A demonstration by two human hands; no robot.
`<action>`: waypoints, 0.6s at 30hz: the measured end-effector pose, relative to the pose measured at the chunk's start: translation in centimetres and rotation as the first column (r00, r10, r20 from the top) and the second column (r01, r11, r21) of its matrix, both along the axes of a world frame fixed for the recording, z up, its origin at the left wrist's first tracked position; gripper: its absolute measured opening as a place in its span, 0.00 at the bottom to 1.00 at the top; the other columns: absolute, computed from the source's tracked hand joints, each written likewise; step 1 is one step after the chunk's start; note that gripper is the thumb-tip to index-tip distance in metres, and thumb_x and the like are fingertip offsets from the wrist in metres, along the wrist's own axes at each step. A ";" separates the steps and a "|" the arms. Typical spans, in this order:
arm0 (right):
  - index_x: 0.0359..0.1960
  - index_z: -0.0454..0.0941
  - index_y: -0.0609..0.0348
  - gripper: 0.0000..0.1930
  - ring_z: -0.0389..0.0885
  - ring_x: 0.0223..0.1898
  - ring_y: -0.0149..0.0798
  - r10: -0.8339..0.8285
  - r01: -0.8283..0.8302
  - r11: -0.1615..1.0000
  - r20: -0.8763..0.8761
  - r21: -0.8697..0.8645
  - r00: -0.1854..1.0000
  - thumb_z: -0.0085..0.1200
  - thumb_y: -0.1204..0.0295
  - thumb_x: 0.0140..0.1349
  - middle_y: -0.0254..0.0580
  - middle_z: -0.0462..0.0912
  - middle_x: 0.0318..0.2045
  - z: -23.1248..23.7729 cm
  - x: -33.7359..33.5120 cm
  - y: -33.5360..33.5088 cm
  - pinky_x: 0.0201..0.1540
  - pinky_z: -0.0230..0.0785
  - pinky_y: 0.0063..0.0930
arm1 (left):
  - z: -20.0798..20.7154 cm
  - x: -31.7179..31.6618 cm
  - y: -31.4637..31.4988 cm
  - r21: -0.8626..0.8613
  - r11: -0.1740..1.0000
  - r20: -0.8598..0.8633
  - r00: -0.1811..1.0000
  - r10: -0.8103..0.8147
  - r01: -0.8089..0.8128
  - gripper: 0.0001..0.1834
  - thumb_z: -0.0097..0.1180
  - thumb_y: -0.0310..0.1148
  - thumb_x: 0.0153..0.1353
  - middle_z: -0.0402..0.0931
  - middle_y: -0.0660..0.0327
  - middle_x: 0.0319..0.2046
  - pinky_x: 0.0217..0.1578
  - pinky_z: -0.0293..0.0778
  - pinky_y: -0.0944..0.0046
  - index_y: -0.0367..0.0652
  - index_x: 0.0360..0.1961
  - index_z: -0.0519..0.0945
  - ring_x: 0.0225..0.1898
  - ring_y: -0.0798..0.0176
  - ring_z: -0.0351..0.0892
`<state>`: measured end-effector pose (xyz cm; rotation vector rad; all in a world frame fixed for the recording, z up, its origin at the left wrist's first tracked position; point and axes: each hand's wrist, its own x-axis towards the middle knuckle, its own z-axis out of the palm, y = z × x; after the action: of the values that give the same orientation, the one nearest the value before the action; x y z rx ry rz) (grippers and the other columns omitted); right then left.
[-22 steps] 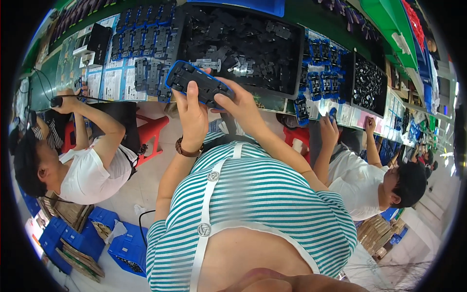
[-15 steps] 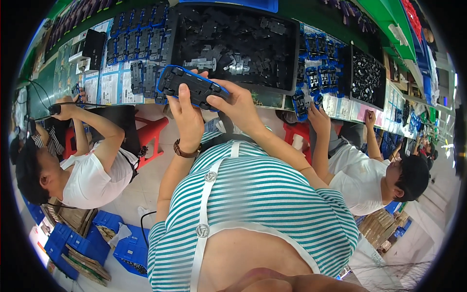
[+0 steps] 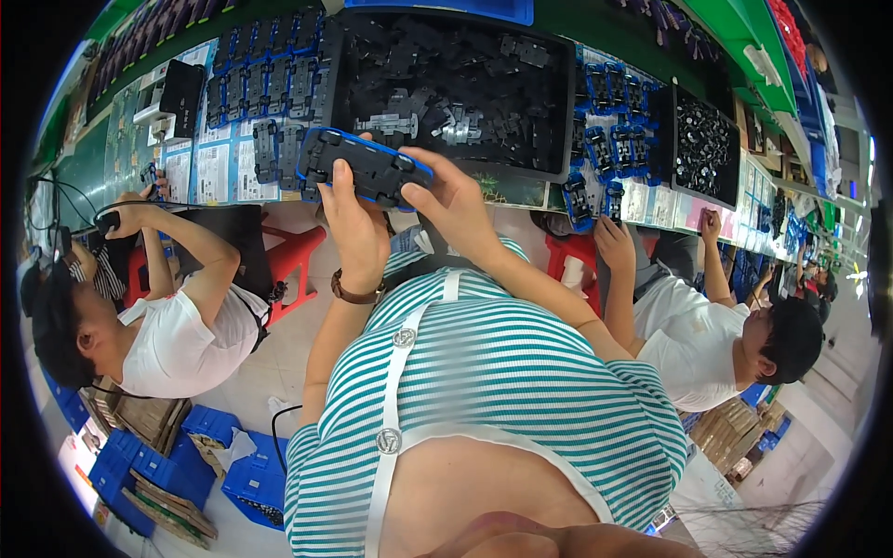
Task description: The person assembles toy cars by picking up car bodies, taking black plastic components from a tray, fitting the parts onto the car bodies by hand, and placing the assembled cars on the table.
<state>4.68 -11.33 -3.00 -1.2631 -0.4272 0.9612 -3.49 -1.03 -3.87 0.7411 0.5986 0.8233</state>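
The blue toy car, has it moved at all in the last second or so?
Barely. Both hands still hold the blue toy car upside down, left hand and right hand; it has eased slightly left and toward the person. The black parts tray stays put.

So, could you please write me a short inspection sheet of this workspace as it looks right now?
Surface: long green workbench lined with paper sheets.
Job's things: blue and black plastic toy car body, held underside up in front of the bench.
Clutter: large black tray of black plastic parts; rows of blue and black car bodies; smaller black tray of small parts.
Grippers: left hand and right hand both grip the car body.
Cables: black cable on the floor.
Surroundings: seated co-workers in white shirts on both sides; red plastic stool; blue crates on the floor.
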 end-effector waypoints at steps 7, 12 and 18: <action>0.61 0.68 0.60 0.20 0.80 0.39 0.29 -0.041 0.042 0.999 -0.092 0.010 0.995 0.46 0.66 0.70 0.41 0.79 0.43 0.7 -0.2 0.4 0.35 0.75 0.21 | 1.3 -1.3 1.2 -0.106 0.991 0.006 0.997 -0.083 0.083 0.20 0.40 0.42 0.73 0.68 0.54 0.60 0.57 0.68 0.57 0.43 0.60 0.65 0.57 0.61 0.70; 0.59 0.69 0.62 0.19 0.80 0.39 0.30 -0.104 0.127 0.985 -0.192 0.113 0.976 0.43 0.65 0.72 0.41 0.79 0.43 1.0 -0.6 0.9 0.39 0.77 0.24 | 1.3 -2.2 2.2 -0.164 0.976 0.074 0.988 -0.132 0.142 0.16 0.46 0.36 0.71 0.72 0.58 0.54 0.52 0.72 0.59 0.43 0.57 0.65 0.52 0.63 0.74; 0.58 0.72 0.62 0.19 0.80 0.42 0.29 -0.130 0.129 0.992 -0.092 -0.013 0.987 0.48 0.66 0.69 0.40 0.80 0.44 1.9 -1.8 1.9 0.43 0.76 0.24 | 0.8 -3.1 2.6 -0.100 0.991 0.055 0.995 -0.078 0.084 0.17 0.49 0.30 0.69 0.72 0.63 0.49 0.50 0.73 0.63 0.43 0.57 0.66 0.48 0.67 0.74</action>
<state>2.92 -9.45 -1.11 -1.2318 -0.2661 0.9076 -6.62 1.61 -3.07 0.6452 0.5576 0.7291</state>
